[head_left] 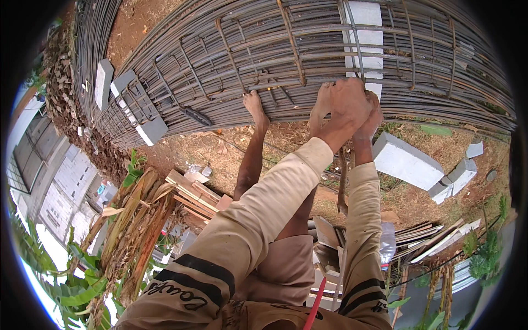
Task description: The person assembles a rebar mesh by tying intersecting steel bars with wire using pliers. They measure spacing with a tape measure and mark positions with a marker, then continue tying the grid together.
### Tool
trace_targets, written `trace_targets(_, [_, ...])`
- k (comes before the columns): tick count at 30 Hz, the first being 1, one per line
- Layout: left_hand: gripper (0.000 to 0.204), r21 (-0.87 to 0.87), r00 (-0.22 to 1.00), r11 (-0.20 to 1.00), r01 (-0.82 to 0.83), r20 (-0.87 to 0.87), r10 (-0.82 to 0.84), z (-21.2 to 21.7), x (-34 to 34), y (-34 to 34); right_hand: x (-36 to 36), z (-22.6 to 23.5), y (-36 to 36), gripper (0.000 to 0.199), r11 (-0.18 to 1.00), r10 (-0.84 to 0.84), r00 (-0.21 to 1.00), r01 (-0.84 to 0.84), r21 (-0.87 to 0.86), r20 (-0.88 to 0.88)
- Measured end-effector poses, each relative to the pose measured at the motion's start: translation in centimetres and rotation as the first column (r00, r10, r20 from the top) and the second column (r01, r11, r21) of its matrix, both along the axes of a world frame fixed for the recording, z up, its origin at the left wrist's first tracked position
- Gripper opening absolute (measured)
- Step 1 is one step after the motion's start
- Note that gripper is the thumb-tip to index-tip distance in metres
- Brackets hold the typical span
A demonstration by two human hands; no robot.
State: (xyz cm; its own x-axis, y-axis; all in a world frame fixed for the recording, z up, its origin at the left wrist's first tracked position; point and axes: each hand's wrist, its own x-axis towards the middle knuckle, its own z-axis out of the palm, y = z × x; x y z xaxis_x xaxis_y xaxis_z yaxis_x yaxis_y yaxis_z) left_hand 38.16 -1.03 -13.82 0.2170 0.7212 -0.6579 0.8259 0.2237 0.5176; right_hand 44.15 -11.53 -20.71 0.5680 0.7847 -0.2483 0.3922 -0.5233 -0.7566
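My left hand (347, 105) is closed in a fist at the near edge of a rebar cage (297, 49). Pressed close beside and partly behind it, my right hand (374, 118) is also closed. Whatever the fingers grip is hidden. A stirrup (356, 44) of bent steel runs down to just above the hands. Under the cage there, a pale block (369, 33) lies crosswise over long loose bars (440, 104). My bare left foot (256, 109) and right foot (320, 107) reach the near bars.
A dark elongated object (196, 116) lies on the bars at left. Grey blocks (151, 131) sit by the cage's far-left end. More pale blocks (407, 159) rest on the ground at right. Wooden planks (192, 195) are stacked left of my legs; a stick (342, 184) stands between my forearms.
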Motion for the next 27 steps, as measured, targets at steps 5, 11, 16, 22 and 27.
trace_targets(5, [0.026, -0.042, 0.993, 0.992, 0.121, -0.006, -0.122, 1.8, -0.3, 0.2, -0.8, -2.7, -1.3, 0.017, 0.990, -0.136, 0.973, 0.140, 0.005, -0.187])
trace_targets(11, [0.024, 0.147, 0.966, 0.989, 0.004, 0.256, -0.042, 3.3, -4.9, -1.1, -2.7, -6.8, -2.8, 0.025, 0.812, -0.380, 0.437, 0.580, -0.067, -0.815])
trace_targets(16, [0.024, -0.026, 0.950, 0.987, -0.156, 0.271, 0.157, 4.9, -12.1, -1.1, -6.7, -1.1, -1.9, 0.042, 0.597, -0.555, -0.058, 0.668, -0.446, -0.830])
trace_targets(22, [0.019, -0.224, 0.875, 0.896, -0.384, 0.221, 0.430, 5.4, -20.2, -3.2, -19.2, -15.8, -8.3, 0.047, 0.797, -0.029, 0.812, -0.333, -0.504, -0.583])
trace_targets(27, [0.018, -0.352, 0.758, 0.767, -0.537, 0.199, 0.621, 3.7, -26.4, -7.1, -27.1, -17.9, -3.3, 0.052, 0.598, 0.683, 0.725, -0.620, -0.508, -0.081])
